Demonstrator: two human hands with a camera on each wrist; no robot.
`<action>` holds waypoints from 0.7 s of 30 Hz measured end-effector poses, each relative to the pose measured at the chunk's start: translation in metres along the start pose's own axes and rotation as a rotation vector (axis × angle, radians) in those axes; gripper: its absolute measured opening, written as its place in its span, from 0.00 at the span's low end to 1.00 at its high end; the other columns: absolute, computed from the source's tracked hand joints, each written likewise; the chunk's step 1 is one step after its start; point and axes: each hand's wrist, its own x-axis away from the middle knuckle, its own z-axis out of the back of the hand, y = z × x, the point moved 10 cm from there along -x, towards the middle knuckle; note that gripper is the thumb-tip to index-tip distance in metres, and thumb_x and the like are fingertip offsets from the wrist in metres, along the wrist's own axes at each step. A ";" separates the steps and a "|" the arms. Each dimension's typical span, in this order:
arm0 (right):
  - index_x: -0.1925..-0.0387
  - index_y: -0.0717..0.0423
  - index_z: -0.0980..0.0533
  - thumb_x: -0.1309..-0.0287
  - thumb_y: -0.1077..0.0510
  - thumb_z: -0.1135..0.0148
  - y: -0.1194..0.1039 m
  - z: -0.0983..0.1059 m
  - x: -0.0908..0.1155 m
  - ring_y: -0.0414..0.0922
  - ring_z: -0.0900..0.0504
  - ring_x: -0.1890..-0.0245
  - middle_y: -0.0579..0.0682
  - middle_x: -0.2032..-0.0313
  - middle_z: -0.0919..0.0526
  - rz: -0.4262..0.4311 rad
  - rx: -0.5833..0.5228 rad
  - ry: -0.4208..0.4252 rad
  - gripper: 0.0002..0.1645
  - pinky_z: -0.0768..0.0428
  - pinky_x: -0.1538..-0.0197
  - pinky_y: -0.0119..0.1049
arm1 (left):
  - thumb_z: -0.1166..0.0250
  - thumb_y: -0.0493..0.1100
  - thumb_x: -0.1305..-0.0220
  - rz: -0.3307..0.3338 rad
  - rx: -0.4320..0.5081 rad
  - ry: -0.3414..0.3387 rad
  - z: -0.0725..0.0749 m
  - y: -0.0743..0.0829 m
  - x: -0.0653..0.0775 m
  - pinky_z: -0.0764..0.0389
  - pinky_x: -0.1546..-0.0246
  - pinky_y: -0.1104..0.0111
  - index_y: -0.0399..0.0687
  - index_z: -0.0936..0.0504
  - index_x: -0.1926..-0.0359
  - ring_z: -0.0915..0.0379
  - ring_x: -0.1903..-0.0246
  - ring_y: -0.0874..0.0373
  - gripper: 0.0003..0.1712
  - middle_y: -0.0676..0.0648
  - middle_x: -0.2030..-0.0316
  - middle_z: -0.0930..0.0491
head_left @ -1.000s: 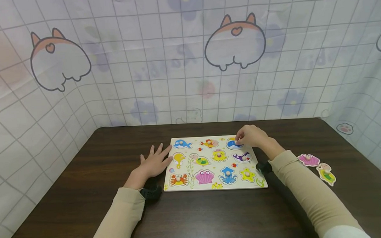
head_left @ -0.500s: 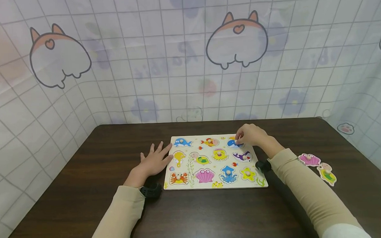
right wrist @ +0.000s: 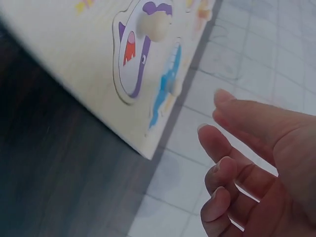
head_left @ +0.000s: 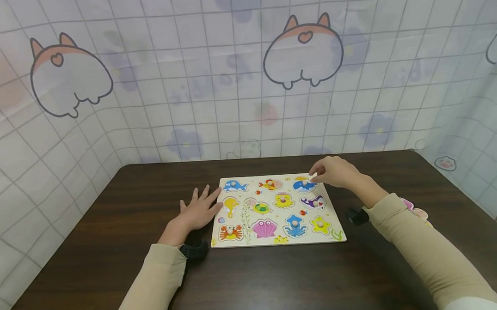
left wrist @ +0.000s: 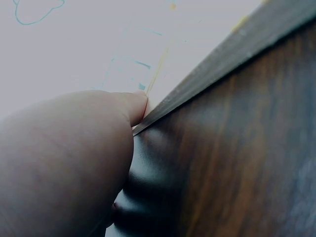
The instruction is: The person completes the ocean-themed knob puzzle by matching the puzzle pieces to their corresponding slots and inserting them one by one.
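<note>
A white wooden peg puzzle board with sea-animal pieces lies on the table. My left hand rests spread at its left edge, fingertips on the border; in the left wrist view the thumb meets the board's edge. My right hand hovers at the far right corner, beside the blue whale piece, which sits in its place. The right wrist view shows that hand's fingers apart and loosely bent, holding nothing. A purple whale piece with a round knob lies near them. The printed clam and turtle spots bear no knob.
To the right of the board, a pink clam piece and a turtle piece lie on the dark wooden table, partly hidden behind the right sleeve. A white gridded curtain hangs behind the table and along its sides.
My right hand has let go of the blue whale piece's knob and lifted slightly away to the right. The right sleeve now covers more of the loose pieces. The left hand stays put.
</note>
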 end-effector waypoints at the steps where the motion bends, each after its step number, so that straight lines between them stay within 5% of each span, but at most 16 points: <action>1: 0.47 0.60 0.15 0.33 0.56 0.32 0.000 0.002 0.003 0.53 0.18 0.58 0.57 0.55 0.15 0.007 -0.005 0.001 0.17 0.19 0.56 0.51 | 0.55 0.59 0.18 -0.001 0.002 0.000 0.000 0.000 0.000 0.70 0.35 0.26 0.56 0.52 0.17 0.74 0.23 0.30 0.37 0.36 0.19 0.61; 11: 0.51 0.62 0.14 0.33 0.58 0.32 -0.001 0.012 0.041 0.48 0.18 0.61 0.53 0.57 0.12 0.114 -0.095 -0.015 0.14 0.17 0.55 0.50 | 0.55 0.59 0.18 -0.003 0.008 -0.004 0.000 -0.001 -0.002 0.70 0.35 0.26 0.56 0.52 0.17 0.74 0.23 0.30 0.37 0.36 0.19 0.62; 21: 0.50 0.58 0.14 0.34 0.54 0.30 0.026 0.023 0.079 0.44 0.17 0.60 0.50 0.54 0.13 0.178 -0.121 -0.073 0.15 0.17 0.57 0.42 | 0.55 0.59 0.18 -0.010 0.009 -0.002 -0.001 -0.002 -0.002 0.71 0.35 0.26 0.55 0.52 0.17 0.74 0.23 0.30 0.37 0.36 0.19 0.62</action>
